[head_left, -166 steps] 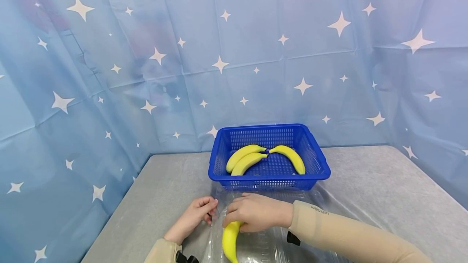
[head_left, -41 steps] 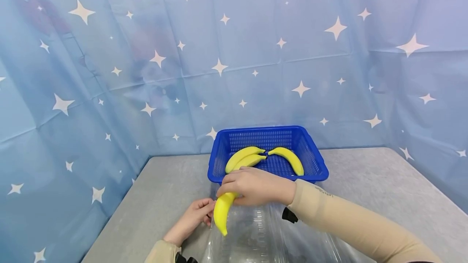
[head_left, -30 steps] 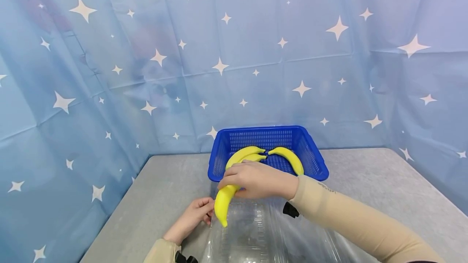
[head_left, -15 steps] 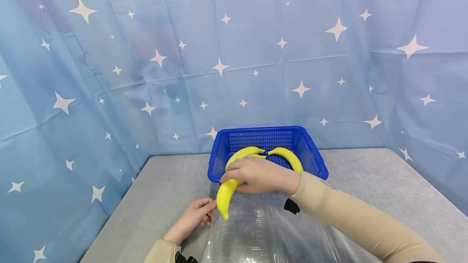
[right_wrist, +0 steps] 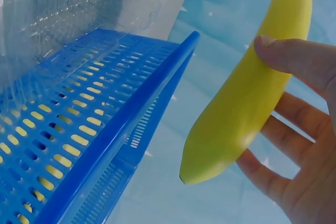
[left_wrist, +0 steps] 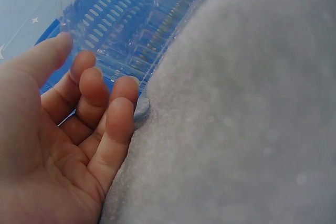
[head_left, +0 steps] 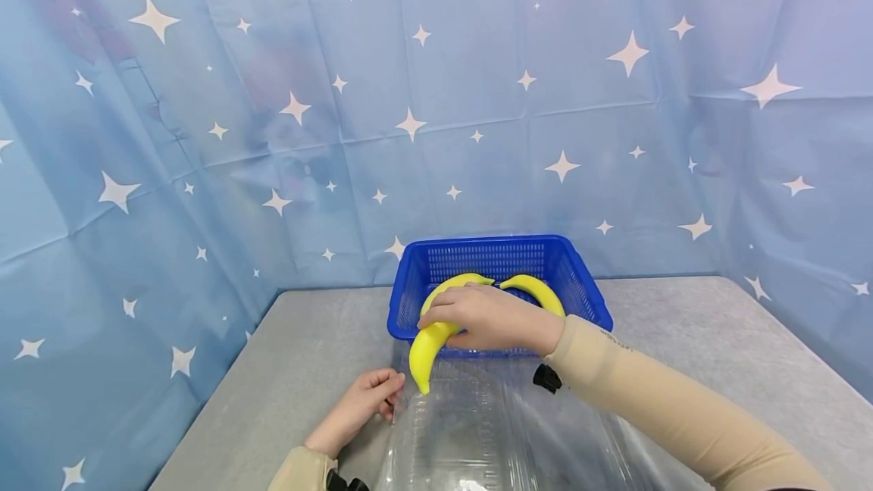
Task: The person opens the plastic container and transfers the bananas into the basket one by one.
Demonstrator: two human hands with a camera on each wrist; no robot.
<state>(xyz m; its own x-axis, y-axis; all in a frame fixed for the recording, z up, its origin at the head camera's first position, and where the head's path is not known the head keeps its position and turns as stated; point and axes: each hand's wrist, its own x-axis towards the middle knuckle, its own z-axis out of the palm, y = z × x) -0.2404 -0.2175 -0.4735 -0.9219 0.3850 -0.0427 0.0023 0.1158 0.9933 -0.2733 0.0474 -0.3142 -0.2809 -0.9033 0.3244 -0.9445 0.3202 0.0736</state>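
My right hand [head_left: 494,317] grips a yellow banana [head_left: 424,361] between thumb and fingers, over the near rim of the blue plastic basket [head_left: 491,343]. In the right wrist view, the banana [right_wrist: 247,103] tilts in the air beside the basket's slotted wall [right_wrist: 79,124]. My left hand [head_left: 368,398] pinches the left edge of a clear plastic sheet with moulded ridges [head_left: 457,430] in front of the basket. In the left wrist view, the thumb and curled fingers of my left hand [left_wrist: 68,129] are at the edge of that clear plastic [left_wrist: 152,30].
Inside the basket lie a banana [head_left: 470,279] at the left, partly behind my right hand, and another banana [head_left: 535,290] at the right. The grey tabletop [head_left: 682,339] extends to both sides. A blue star-patterned curtain [head_left: 477,97] hangs behind and at the sides.
My right hand has lifted the banana off the clear plastic and carried it away from me to the basket's near rim. My left hand has stayed at the plastic's edge.
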